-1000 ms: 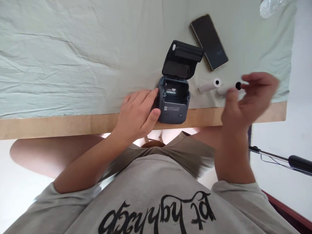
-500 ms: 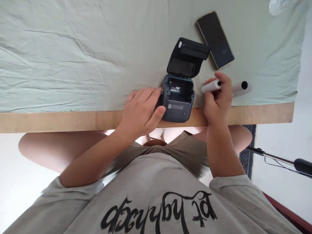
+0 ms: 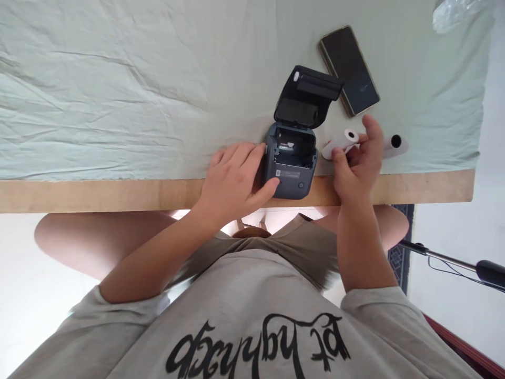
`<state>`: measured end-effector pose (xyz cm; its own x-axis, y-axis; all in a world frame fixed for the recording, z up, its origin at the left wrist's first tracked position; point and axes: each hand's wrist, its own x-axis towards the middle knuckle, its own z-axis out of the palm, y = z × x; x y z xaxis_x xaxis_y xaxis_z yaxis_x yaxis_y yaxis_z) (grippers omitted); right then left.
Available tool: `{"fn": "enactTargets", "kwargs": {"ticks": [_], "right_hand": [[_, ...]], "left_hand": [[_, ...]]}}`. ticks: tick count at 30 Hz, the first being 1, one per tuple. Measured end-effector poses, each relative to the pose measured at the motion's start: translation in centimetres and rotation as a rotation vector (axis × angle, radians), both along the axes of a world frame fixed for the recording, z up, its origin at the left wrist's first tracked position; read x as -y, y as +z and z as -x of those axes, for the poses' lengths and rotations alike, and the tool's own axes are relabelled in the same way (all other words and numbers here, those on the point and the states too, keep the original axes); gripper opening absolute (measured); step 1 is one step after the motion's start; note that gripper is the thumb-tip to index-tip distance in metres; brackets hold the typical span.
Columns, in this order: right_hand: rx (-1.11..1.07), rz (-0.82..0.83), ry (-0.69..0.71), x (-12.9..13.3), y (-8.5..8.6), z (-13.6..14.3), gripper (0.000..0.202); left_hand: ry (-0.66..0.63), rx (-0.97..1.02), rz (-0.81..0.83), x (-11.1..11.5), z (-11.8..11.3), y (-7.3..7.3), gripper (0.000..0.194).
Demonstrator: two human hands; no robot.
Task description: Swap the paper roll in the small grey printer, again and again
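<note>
A dark blue-grey label printer (image 3: 292,181) lies near the table's front edge, its black lid (image 3: 305,100) raised and its compartment showing. My left hand (image 3: 236,176) rests against the printer's left side, fingers spread, thumb on the front corner. To the printer's right, my right hand (image 3: 360,163) has its thumb and lower fingers on a white paper roll (image 3: 338,143) with a small dark core; the index finger is raised. Close behind that hand, a second white roll (image 3: 391,149) with a wider dark core is on the cloth.
A phone (image 3: 349,71) in a case lies beyond the rolls, close to the raised lid. Crumpled clear plastic (image 3: 453,15) is at the back right. The wooden table edge (image 3: 98,196) runs along the front, and a black pole (image 3: 489,272) stands at the right.
The roll at my right hand has tilted and shows more of its end. My right index finger has lifted away from it. My left thumb has come onto the printer's front corner.
</note>
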<state>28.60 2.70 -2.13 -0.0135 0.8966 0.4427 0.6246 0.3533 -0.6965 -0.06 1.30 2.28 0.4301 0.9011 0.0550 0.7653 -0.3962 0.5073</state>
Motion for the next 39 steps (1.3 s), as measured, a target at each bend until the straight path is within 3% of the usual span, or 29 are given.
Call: {"fn": "enactTargets", "kwargs": {"ticks": [3,6,11,18,23,32,39], "right_hand": [[-0.078,-0.093,-0.070,0.6,1.2,1.4,0.056],[-0.010,-0.181,-0.057,0.9,3.4,3.8,0.041],[0.155,-0.127,0.199,-0.3,5.5,7.0,0.029],[0.234,-0.052,0.092,-1.4,4.8,7.1,0.018],[0.194,0.063,0.108,-1.3,5.2,7.1,0.008],[0.071,-0.064,0.209,1.2,4.8,6.6,0.010],[0.074,-0.128,0.203,3.1,2.9,6.9,0.009]], "left_hand": [[-0.005,0.021,-0.003,0.0,0.0,0.0,0.061],[-0.007,0.023,0.013,0.0,0.1,0.1,0.061],[0.001,0.012,0.054,-0.1,0.0,0.3,0.061],[-0.002,0.033,0.038,0.0,0.2,0.3,0.060],[0.001,0.044,0.034,0.0,0.1,0.2,0.060],[0.004,0.115,0.091,-0.1,0.6,0.3,0.056],[0.000,0.150,0.167,-0.9,-0.1,0.7,0.065]]}}
